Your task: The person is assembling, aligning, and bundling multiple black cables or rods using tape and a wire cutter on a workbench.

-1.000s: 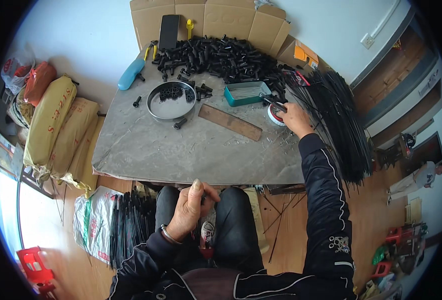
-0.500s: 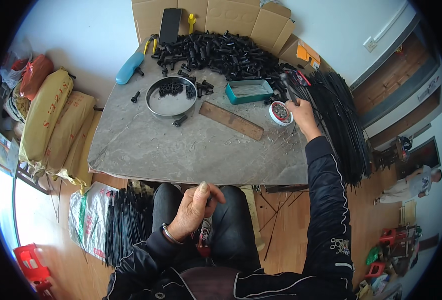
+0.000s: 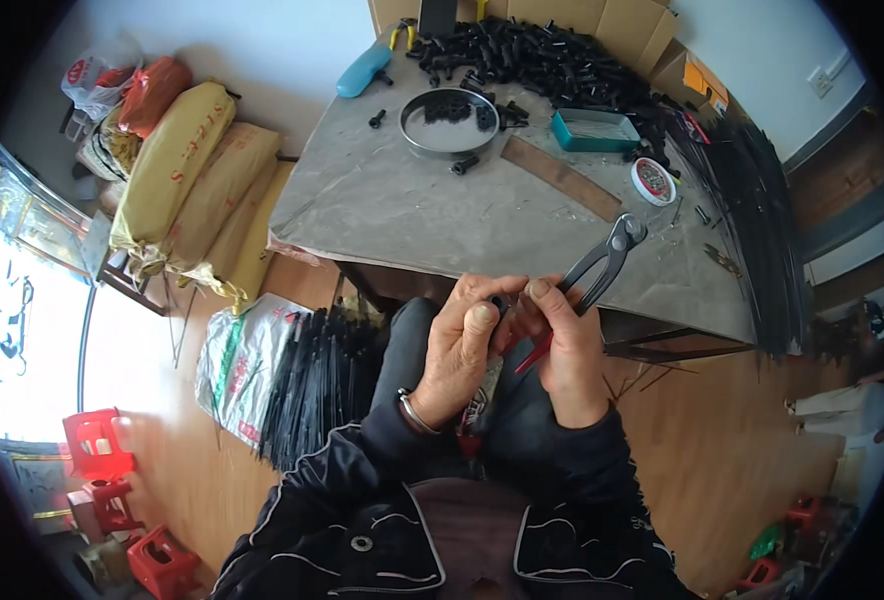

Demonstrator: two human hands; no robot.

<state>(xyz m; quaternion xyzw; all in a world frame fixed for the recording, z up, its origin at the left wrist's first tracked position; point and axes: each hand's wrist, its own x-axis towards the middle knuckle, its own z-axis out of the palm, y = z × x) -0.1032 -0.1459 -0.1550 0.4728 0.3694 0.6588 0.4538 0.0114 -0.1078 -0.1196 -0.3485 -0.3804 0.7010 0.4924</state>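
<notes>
Pincers (image 3: 602,262) are gripped in the closed right hand (image 3: 565,350); a small black part (image 3: 499,304) is pinched by the left hand (image 3: 459,350). Black parts are held in the round tin (image 3: 449,121).

Pincers (image 3: 602,268): dark matt metal, red handle tip; table (image 3: 412,215): rough grey slab; boxes (image 3: 602,25): matt brown cardboard
</notes>
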